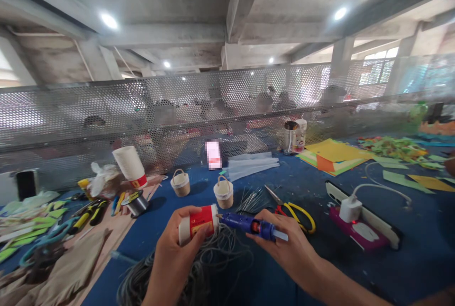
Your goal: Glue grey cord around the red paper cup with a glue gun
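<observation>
Tipped on its side, a red and white paper cup (202,221) is gripped in my left hand (183,239), fingers wrapped round its wall. My right hand (280,237) is closed on a blue hot glue gun (245,224) with a clear glue stick poking out of its back. The gun's nozzle points left and meets, or nearly meets, the cup's rim. Behind my hands stand two small baskets with looped handles, a left basket (180,184) and a right basket (223,194). Below the cup lies a tangle of grey cord (185,273).
Yellow-handled scissors (298,216) and thin wires (250,199) lie near my right hand. Further right is a purple power strip (359,230) with a plugged-in charger. Stacked paper cups (128,164) and a wire spool (137,203) stand left. A perforated metal screen (199,102) closes the back.
</observation>
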Tool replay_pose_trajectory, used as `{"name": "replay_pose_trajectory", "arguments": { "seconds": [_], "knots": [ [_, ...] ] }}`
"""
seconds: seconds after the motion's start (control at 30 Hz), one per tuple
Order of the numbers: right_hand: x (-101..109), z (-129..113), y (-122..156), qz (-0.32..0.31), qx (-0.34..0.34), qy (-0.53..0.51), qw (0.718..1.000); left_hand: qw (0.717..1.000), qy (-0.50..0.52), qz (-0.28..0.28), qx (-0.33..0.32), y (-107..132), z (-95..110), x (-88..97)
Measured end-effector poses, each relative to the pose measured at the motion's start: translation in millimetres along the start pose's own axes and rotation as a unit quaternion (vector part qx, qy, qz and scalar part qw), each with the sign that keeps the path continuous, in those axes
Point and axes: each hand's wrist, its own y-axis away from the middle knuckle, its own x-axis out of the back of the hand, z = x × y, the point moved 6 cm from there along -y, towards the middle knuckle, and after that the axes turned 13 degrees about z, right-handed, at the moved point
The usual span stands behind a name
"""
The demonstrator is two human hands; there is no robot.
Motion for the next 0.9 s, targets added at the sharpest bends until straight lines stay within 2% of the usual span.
{"name": "replay_pose_trajectory", "arguments": {
  "seconds": [0.3,0.9],
  "knots": [
    [-1.0,3.8,0.0,0.004,-0.007,0.004,1.0,1.0,-0.018,-0.011,-0.015,0.6,-3.3,0.9],
    [-1.1,8.0,-0.1,0.005,-0.02,0.011,1.0,0.996,-0.04,-0.022,-0.075,4.8,2.5,-1.5]
  ]
}}
